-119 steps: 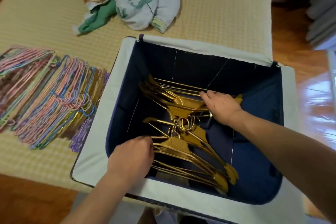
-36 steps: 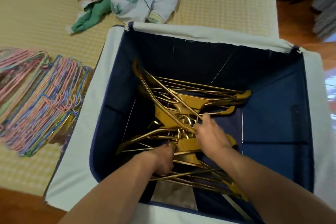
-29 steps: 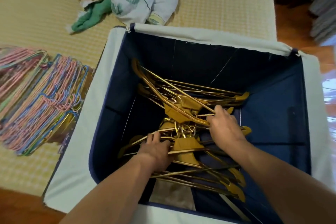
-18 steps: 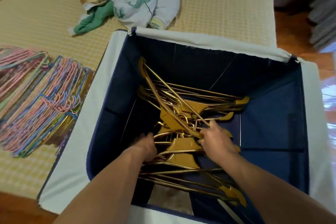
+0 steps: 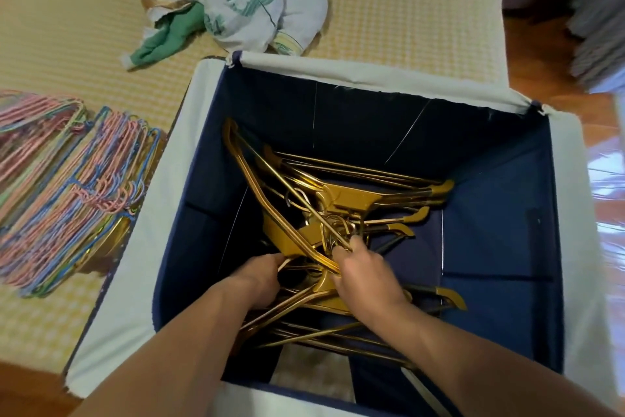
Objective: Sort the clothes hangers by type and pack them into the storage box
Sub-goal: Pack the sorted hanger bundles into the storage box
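on yellow checked bed (image 5: 406,10): gold hangers (image 5: 355,196) boxed in storage box (image 5: 162,230), both hands (image 5: 365,276) gripping them; pastel wire hangers (image 5: 74,186) still unpacked outside.

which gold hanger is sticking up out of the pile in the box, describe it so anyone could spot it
Start at the big storage box with white flaps and dark blue lining, where gold hangers lie mostly flat. The tilted hanger runs from the right hand up toward the box's far left corner. Unlike the others, its curved end leans high against the wall.
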{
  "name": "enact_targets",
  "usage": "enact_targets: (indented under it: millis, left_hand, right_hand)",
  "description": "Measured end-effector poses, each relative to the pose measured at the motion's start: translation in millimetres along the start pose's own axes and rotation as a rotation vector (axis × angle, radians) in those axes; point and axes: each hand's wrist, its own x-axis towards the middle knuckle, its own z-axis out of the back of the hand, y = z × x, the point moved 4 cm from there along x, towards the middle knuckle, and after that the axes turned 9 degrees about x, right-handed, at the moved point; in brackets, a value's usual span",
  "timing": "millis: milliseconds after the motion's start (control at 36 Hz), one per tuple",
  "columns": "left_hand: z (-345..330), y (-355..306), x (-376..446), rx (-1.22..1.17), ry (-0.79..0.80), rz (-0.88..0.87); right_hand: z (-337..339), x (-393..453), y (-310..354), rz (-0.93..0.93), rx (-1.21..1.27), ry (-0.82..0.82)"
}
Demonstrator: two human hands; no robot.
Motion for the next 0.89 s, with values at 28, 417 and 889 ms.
enact_targets:
  millis: [28,417,889]
  left_hand:
    - [0,0,-1,-0.018,0.000,0.001]
    - [23,8,-3,0.325,-0.112,0.012]
    - [2,9,8,0.355,-0.046,0.039]
  right_hand:
    - [1,-1,1,0.007,-0.010,-0.020]
    - [48,10,-7,0.120,-0.092,-0.107]
    - [136,24,-43,0.257,-0.289,-0.173]
